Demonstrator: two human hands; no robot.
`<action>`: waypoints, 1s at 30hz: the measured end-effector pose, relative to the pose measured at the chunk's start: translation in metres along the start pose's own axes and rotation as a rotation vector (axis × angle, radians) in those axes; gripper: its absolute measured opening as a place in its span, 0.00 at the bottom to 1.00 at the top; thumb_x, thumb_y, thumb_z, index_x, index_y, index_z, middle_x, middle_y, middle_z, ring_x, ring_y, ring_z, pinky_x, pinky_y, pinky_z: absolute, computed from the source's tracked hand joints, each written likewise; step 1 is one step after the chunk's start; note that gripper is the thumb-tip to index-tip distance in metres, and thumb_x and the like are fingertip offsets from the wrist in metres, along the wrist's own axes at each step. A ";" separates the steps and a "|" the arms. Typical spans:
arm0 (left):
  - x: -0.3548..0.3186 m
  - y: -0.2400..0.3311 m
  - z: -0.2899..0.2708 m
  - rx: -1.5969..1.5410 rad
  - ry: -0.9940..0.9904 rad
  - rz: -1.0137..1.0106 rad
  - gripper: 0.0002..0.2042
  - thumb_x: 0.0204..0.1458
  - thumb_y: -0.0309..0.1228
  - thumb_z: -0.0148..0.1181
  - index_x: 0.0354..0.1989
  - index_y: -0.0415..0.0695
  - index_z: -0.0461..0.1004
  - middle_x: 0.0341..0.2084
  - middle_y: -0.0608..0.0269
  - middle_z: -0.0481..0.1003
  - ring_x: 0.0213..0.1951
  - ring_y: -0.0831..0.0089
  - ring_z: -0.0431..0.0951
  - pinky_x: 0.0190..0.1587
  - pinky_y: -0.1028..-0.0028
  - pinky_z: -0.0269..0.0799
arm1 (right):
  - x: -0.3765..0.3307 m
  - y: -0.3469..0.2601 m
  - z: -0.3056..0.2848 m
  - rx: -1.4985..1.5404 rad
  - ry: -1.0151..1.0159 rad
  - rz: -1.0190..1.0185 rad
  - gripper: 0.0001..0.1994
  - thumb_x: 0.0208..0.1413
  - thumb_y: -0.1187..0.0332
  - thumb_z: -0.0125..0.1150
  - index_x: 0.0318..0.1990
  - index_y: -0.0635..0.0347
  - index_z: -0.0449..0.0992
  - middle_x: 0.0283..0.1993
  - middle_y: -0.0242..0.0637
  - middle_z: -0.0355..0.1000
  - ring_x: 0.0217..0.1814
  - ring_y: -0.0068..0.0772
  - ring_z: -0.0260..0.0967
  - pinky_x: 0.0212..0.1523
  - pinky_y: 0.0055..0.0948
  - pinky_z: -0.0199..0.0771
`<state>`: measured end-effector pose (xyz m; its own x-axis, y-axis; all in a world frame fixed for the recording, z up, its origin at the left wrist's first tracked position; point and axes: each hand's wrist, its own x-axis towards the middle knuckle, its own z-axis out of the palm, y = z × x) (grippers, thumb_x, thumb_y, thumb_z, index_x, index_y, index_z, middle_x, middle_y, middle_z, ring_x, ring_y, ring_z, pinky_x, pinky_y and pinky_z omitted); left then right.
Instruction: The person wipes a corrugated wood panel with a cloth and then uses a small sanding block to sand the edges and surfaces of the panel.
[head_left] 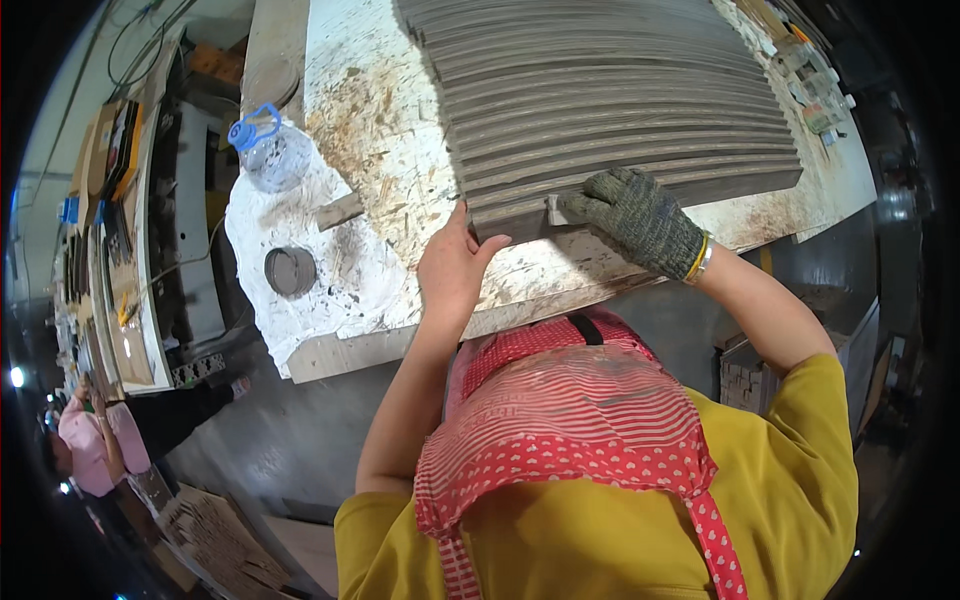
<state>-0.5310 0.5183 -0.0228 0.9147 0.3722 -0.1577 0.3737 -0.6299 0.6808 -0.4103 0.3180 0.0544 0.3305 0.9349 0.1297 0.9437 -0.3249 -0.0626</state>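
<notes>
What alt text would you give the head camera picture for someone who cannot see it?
A person's bare left hand and gloved right hand grip the near edge of a fanned stack of thin grey boards on a glue-stained workbench. A plastic water bottle and a small grey round container sit to the left.

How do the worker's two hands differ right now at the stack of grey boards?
The left hand is bare; the right hand wears a dark knitted glove, with a yellow band at the wrist. The left hand touches the near left corner of the stack of grey boards with its fingertips, while the right hand lies on the front edge, further right. Both rest on the stack's nearest edge.
</notes>
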 end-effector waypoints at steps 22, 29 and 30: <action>0.002 -0.002 -0.002 -0.048 -0.027 -0.070 0.40 0.45 0.43 0.76 0.64 0.33 0.69 0.20 0.62 0.75 0.25 0.68 0.76 0.31 0.68 0.71 | 0.004 -0.017 -0.008 -0.060 -0.081 0.110 0.19 0.51 0.64 0.64 0.52 0.43 0.77 0.40 0.34 0.72 0.43 0.38 0.73 0.43 0.38 0.74; 0.004 0.002 -0.006 0.021 -0.041 -0.052 0.39 0.47 0.47 0.73 0.64 0.36 0.69 0.21 0.62 0.76 0.26 0.65 0.79 0.30 0.65 0.72 | 0.014 -0.017 -0.009 -0.007 0.046 0.142 0.16 0.53 0.65 0.63 0.51 0.46 0.76 0.40 0.36 0.72 0.41 0.41 0.73 0.42 0.40 0.74; 0.003 0.003 -0.007 -0.025 -0.028 -0.039 0.36 0.47 0.45 0.73 0.62 0.36 0.70 0.19 0.63 0.75 0.25 0.65 0.78 0.29 0.65 0.71 | 0.003 -0.007 -0.009 -0.086 -0.072 0.262 0.16 0.54 0.65 0.63 0.52 0.46 0.75 0.40 0.37 0.72 0.41 0.41 0.73 0.42 0.40 0.74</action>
<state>-0.5282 0.5221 -0.0167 0.9034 0.3770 -0.2042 0.4057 -0.5978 0.6914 -0.4162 0.3217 0.0640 0.5642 0.8242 0.0496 0.8252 -0.5649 -0.0005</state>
